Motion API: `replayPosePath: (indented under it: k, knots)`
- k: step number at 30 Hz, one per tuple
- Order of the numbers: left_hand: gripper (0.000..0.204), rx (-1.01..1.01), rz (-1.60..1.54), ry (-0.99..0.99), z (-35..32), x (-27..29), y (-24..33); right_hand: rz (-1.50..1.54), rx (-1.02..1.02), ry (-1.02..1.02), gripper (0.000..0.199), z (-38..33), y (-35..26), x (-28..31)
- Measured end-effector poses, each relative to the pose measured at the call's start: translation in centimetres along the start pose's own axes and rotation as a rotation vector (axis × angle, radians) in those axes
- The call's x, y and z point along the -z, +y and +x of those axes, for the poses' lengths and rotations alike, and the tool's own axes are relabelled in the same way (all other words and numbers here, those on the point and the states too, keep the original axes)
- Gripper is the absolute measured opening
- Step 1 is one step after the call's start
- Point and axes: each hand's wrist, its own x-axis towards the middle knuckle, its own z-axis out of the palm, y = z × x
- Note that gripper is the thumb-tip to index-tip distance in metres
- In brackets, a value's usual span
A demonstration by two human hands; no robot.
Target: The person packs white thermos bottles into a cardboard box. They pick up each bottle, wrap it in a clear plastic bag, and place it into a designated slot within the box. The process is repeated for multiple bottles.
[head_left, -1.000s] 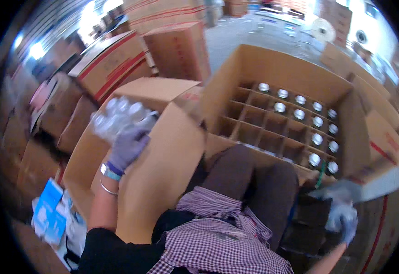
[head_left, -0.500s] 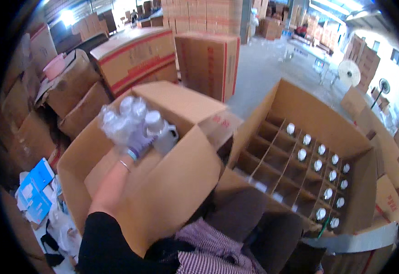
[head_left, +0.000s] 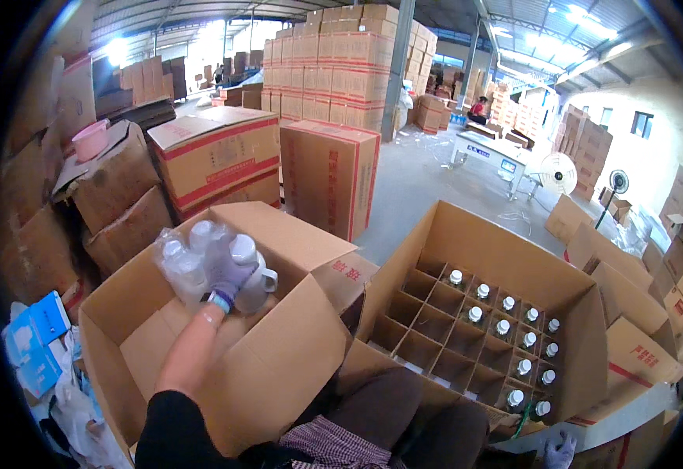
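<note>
Pale-purple-gloved, the left hand [head_left: 230, 275] reaches into the open left carton [head_left: 286, 344], on top of a cluster of white-capped clear bottles [head_left: 187, 270] in thin plastic. Its fingers are bent among them, beside a white-capped jug with a loop handle [head_left: 257, 293]; whether they pinch one cannot be told. The bottles and jug stand at the far end of this carton.

The right hand [head_left: 560, 452], gloved likewise, is low at the near right, just outside the open right carton [head_left: 513, 242]; it is too small and blurred to tell whether its fingers are spread or closed. Inside that carton, cardboard dividers [head_left: 444, 337] form a grid, and white-capped bottles stand in cells along the far and right sides. A green strip [head_left: 523, 424] shows at its near right corner.

Far left, a pink basin [head_left: 91, 142] sits on brown cartons [head_left: 118, 176]. Beyond the left carton stands a tall red-edged carton [head_left: 326, 176]; a pedestal fan [head_left: 619, 181] stands far right.
</note>
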Motion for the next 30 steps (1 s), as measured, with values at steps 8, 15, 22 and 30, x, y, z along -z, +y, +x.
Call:
replayPosePath:
  k: [8, 15, 22, 30]
  knots:
    - [0.06, -0.937, -0.119, 0.096, -9.1, 17.3, 23.7, 1.697, -0.037, -0.099, 0.093, -0.3, -31.4, 12.9]
    - [0.058, -1.136, -0.904, -0.685, -24.7, 15.0, 28.0, 1.183, 0.156, -0.042, 0.053, -6.3, -29.2, 7.2]
    - [0.057, 0.09, -1.34, -1.193, -26.9, 7.5, 18.2, 1.659, -0.506, -0.23, 0.058, -11.7, -27.3, 2.9]
    - [0.068, 0.28, -1.123, -1.059, -22.9, 0.1, 15.4, 0.859, 0.746, 0.293, 0.066, -3.3, -29.1, 11.2]
